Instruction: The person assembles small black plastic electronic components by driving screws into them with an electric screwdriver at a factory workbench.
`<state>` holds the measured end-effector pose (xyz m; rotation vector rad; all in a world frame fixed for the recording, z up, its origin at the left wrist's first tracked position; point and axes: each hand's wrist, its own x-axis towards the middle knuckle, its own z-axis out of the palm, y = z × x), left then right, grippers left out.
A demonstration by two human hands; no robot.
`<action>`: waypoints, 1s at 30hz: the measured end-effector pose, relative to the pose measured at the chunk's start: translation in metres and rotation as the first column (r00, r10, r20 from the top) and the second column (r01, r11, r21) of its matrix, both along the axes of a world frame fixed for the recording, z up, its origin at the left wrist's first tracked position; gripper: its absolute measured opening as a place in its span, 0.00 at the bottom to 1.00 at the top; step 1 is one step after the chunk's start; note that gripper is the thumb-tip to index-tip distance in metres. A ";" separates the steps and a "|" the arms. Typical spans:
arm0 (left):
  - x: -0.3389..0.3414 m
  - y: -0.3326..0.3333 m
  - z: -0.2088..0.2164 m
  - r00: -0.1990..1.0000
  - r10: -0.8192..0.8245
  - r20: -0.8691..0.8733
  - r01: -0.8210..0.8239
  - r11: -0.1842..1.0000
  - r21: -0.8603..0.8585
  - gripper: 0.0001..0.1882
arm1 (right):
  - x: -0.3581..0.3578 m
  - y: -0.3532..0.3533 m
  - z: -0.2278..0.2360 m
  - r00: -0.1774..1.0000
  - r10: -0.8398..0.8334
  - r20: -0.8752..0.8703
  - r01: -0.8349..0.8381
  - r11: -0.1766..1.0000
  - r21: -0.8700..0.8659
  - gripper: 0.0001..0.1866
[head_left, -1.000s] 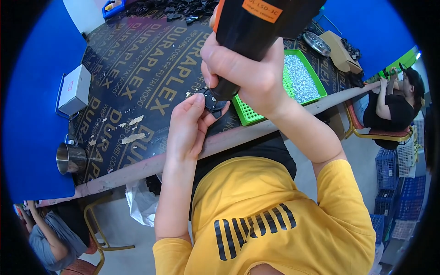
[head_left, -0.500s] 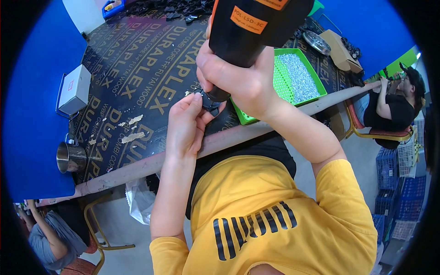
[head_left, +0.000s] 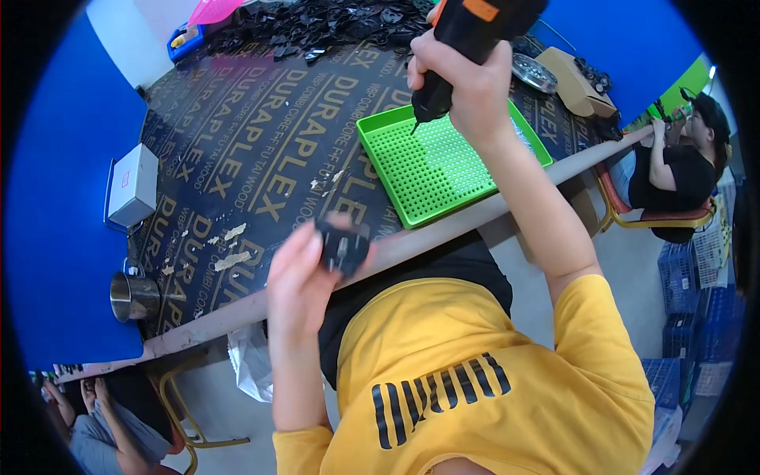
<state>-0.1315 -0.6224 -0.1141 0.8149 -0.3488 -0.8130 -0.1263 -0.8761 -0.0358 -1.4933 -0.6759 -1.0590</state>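
My right hand is wrapped around a black electric screwdriver with an orange label. The thin bit points down over the left part of a green perforated tray. Small silvery pieces, too small to make out singly, lie in the tray, partly behind my right hand and wrist. Near the table's front edge my left hand grips a small black plastic part, blurred by motion. The screwdriver and the black part are well apart.
Many black plastic pieces are heaped at the far side. A white box and a metal cup stand at the left, by a blue partition. A round clear-lidded dish and a cardboard box sit right. Other people sit at both sides.
The screwdriver has come off the black part and moved up and right over the tray. My left hand has drawn the part back toward the table's front edge.
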 end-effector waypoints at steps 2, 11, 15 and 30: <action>-0.007 0.037 -0.006 0.973 -0.206 0.103 0.211 0.977 -0.041 0.20 | -0.015 -0.008 -0.006 0.911 -0.276 -0.306 0.304 0.951 0.048 0.11; -0.014 0.207 -0.158 0.880 -0.318 0.353 -0.357 0.051 0.933 0.19 | -0.026 -0.051 -0.003 0.852 -0.334 -0.404 0.429 0.887 0.172 0.10; -0.014 0.220 -0.203 0.631 -0.721 0.286 -0.589 -0.206 0.782 0.23 | -0.019 -0.079 -0.025 0.848 -0.411 -0.334 0.463 0.882 0.088 0.10; -0.014 0.178 -0.176 0.634 -0.598 0.491 -0.534 0.121 0.837 0.16 | -0.043 -0.081 -0.029 0.659 -0.633 -0.406 0.614 0.764 -0.196 0.47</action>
